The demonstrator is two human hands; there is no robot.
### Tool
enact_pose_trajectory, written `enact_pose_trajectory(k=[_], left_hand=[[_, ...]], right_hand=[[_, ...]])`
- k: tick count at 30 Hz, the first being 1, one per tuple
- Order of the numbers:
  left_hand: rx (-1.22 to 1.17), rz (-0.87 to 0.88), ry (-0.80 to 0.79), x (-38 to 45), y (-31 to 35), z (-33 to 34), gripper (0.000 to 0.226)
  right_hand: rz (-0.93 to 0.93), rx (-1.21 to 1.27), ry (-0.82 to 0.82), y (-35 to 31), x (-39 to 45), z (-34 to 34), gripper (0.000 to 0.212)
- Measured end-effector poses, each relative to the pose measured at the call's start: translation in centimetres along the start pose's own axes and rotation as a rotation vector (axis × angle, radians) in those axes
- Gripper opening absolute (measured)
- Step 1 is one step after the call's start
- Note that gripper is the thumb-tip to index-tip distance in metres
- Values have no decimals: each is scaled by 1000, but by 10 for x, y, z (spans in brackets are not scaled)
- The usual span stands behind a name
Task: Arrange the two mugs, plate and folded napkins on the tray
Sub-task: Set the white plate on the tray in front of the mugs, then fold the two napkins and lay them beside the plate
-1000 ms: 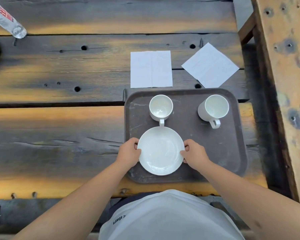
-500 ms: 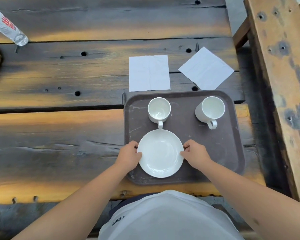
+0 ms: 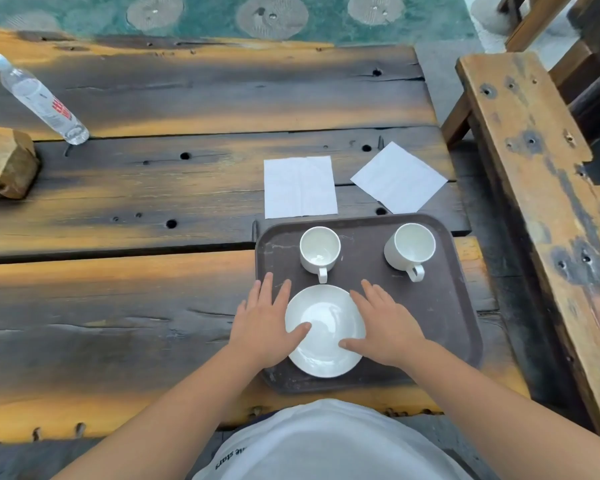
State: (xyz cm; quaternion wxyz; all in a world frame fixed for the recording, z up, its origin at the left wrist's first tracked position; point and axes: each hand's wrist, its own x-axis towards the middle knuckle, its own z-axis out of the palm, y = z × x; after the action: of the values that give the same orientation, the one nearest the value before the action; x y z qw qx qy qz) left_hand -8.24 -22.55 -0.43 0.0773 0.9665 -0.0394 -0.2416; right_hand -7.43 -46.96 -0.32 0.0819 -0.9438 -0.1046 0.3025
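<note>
Your left hand lies spread wide and flat at the left edge of the white plate, thumb across its rim, and your right hand mirrors it on the other side, fingers straight. Both hands cover the plate's side rims, so you cannot see those edges. Far left, a clear water bottle lies tilted beside a wood block cut off by the frame. The plate sits at the near side of the brown tray, with the left mug and right mug behind it. Two folded napkins, the square napkin and the angled napkin, lie on the scorched plank table beyond the tray; a bench flanks the right. Half a second ago your fingers were curled on the plate's rim; now they are opened out.
</note>
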Motion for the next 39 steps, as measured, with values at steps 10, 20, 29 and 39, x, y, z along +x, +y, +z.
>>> enact_pose_trajectory(k=[10, 20, 29, 39], left_hand=[[23, 69, 93, 7, 4, -46, 95], [-8, 32, 155, 50, 8, -91, 93], [-30, -15, 138, 109, 6, -119, 86], [-1, -20, -19, 197, -32, -110, 78]], right_hand=[[-15, 19, 164, -20, -5, -33, 108], [-75, 85, 273, -16, 33, -89, 97], [-156, 49, 203, -9, 117, -134, 85], [-113, 22, 46, -5, 221, -139, 78]])
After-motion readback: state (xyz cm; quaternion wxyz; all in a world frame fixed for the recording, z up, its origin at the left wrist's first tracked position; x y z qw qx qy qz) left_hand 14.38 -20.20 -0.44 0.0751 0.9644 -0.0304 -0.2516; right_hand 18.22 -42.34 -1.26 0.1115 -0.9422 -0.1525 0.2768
